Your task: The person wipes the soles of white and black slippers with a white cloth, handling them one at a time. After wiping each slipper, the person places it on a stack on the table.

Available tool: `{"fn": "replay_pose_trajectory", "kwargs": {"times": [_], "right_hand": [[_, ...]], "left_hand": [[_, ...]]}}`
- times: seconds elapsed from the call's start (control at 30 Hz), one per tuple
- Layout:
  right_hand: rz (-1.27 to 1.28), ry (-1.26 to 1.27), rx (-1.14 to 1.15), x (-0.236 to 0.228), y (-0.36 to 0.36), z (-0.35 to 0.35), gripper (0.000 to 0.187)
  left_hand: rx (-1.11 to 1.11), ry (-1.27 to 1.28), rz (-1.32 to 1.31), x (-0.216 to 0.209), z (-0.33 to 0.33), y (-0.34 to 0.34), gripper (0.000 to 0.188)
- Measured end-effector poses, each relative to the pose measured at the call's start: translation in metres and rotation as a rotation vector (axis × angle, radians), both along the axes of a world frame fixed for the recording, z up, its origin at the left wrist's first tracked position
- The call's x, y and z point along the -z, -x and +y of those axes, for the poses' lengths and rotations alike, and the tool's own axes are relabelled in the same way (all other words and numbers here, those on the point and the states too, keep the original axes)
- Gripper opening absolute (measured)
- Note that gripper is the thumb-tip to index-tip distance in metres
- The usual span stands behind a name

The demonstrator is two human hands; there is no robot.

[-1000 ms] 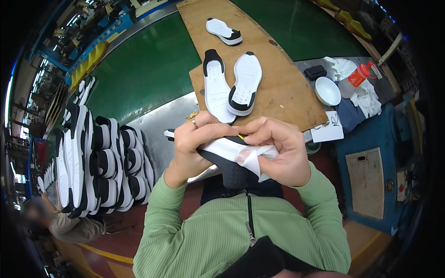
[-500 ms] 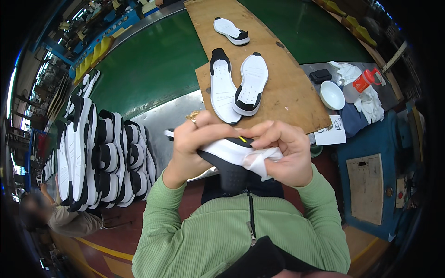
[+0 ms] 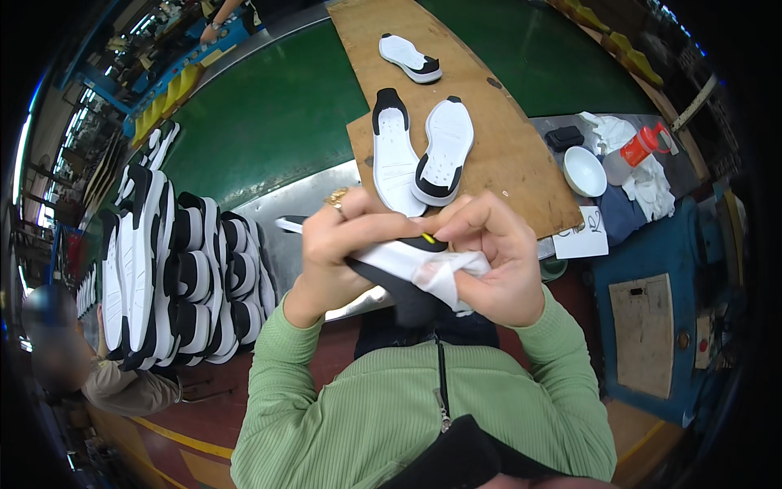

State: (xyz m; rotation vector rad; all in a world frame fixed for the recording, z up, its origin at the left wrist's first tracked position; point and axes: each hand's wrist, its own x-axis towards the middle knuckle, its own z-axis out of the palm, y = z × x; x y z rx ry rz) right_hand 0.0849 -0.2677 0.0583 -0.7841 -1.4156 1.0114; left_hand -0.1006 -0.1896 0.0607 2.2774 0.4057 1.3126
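A black-and-white shoe sole (image 3: 387, 258) is held tilted in front of my chest, a small yellow patch (image 3: 428, 238) showing on its upper edge. My left hand (image 3: 332, 251) is wrapped round the sole's left part. Bunched in my right hand (image 3: 507, 265) is a thin white cloth (image 3: 440, 277), which lies against the white sidewall. Both hands' fingertips meet near the yellow patch, so exact contact there is hidden. Just beyond them, a long sole (image 3: 397, 167) and a shorter-looking one (image 3: 446, 151) lie overlapping on a brown board (image 3: 505, 163).
Another sole (image 3: 407, 57) lies farther up the board. Stacked soles (image 3: 138, 269) stand at left. To the right are a white bowl (image 3: 584, 171), a red-topped bottle (image 3: 635, 151), white rags (image 3: 650, 187) and a paper sheet (image 3: 581, 236). Another person's hand (image 3: 210, 34) shows far left.
My right hand and the cloth have shifted slightly left along the sidewall. The sole's left end has risen a little. Another person's arm has come into view at the upper left.
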Motion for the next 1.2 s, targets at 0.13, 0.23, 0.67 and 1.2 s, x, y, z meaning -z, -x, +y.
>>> {"fn": "replay_pose_trajectory", "kwargs": {"times": [0.13,0.23,0.67,1.2], "right_hand": [[0.214,-0.018,-0.096,-0.005,0.006,0.000,0.040],[0.167,-0.115,-0.095,-0.005,0.011,0.004,0.044],[-0.069,-0.255,0.012,0.004,0.016,0.016,0.054],[-0.091,-0.215,0.169,-0.017,0.008,0.007,0.016]], "left_hand": [[0.168,0.254,-0.250,0.006,0.005,0.001,0.023],[0.347,0.563,-0.427,0.016,0.008,-0.003,0.023],[0.621,0.971,-0.725,0.028,0.004,-0.016,0.032],[0.066,0.615,-0.287,0.006,-0.017,0.002,0.036]]}}
